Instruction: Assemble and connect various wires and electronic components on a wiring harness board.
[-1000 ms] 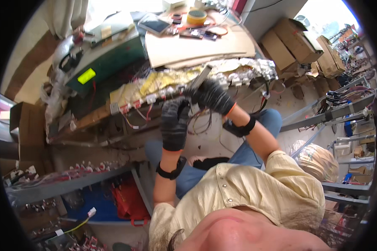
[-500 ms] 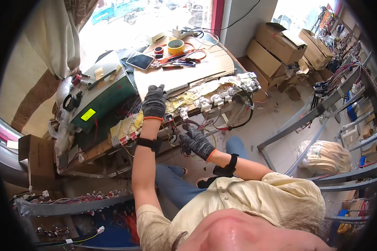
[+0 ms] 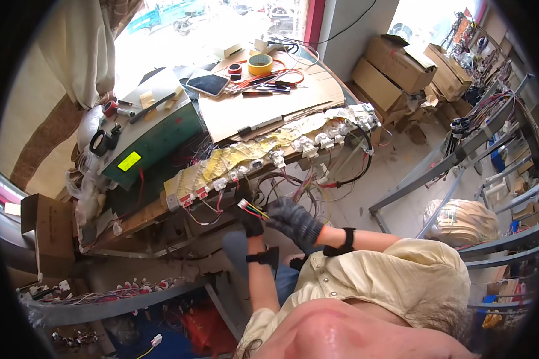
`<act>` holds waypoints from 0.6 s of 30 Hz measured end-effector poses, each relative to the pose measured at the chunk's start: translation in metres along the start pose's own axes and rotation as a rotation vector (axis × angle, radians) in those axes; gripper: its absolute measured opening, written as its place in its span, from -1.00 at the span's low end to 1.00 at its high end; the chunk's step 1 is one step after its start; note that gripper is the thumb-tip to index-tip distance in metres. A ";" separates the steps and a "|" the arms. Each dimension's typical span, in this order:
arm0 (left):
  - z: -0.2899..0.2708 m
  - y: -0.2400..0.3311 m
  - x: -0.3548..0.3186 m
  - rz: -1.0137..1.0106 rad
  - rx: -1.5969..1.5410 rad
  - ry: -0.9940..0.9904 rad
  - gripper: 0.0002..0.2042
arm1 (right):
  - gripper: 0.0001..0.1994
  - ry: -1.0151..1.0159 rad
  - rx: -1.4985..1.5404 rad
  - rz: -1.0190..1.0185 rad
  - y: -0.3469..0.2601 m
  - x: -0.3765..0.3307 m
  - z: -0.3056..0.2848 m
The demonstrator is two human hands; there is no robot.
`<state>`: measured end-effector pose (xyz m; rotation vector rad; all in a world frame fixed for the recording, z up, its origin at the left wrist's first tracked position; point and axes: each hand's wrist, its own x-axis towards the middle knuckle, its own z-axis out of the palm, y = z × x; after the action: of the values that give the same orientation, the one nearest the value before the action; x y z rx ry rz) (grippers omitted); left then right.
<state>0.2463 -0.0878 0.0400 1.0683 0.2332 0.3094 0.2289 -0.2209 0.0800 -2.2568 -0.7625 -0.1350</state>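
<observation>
My right hand (image 3: 296,220), in a dark grey glove with an orange cuff, is closed on a wire harness (image 3: 256,209). Its white connector and several coloured wires stick out past the fingers toward the left. My left hand (image 3: 250,220), gloved in the same dark fabric, is right beside the connector below the bench edge. Its fingers are dark and partly behind the wires, so their grip is unclear. Above both hands runs a board (image 3: 212,164) with yellow tape and a row of white connectors, wires hanging from its front edge.
Cardboard (image 3: 269,110) on the bench bears a black marker, pens, a yellow tape roll (image 3: 260,64) and a phone-like tablet (image 3: 207,82). A green box-shaped device (image 3: 156,143) stands at left. Metal racks (image 3: 419,176) with wires are on the right, cardboard boxes (image 3: 395,63) at the back.
My left hand has come down off the cardboard to beside my right hand, uncovering the marker. A wire harness with a white connector now shows between the hands. The view has shifted slightly.
</observation>
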 end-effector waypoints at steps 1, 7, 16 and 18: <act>0.009 -0.005 0.001 -0.015 -0.008 -0.040 -0.68 | -0.79 0.100 -0.086 -0.031 -0.004 0.014 0.003; 0.019 -0.013 -0.073 -0.092 -0.001 -0.197 -0.73 | -0.77 0.152 0.130 0.104 0.005 0.041 0.039; -0.089 -0.023 -0.259 -0.270 -0.460 -0.140 -0.78 | -0.65 -0.737 -0.077 -0.060 -0.042 -0.047 -0.155; -0.124 -0.025 -0.269 -0.326 -0.767 -0.079 -0.79 | -0.74 -0.040 -0.637 -0.180 0.050 -0.030 -0.187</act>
<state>-0.0427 -0.0938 -0.0293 0.2738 0.1889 0.0443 0.2561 -0.3901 0.1750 -2.7830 -1.0555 -0.4767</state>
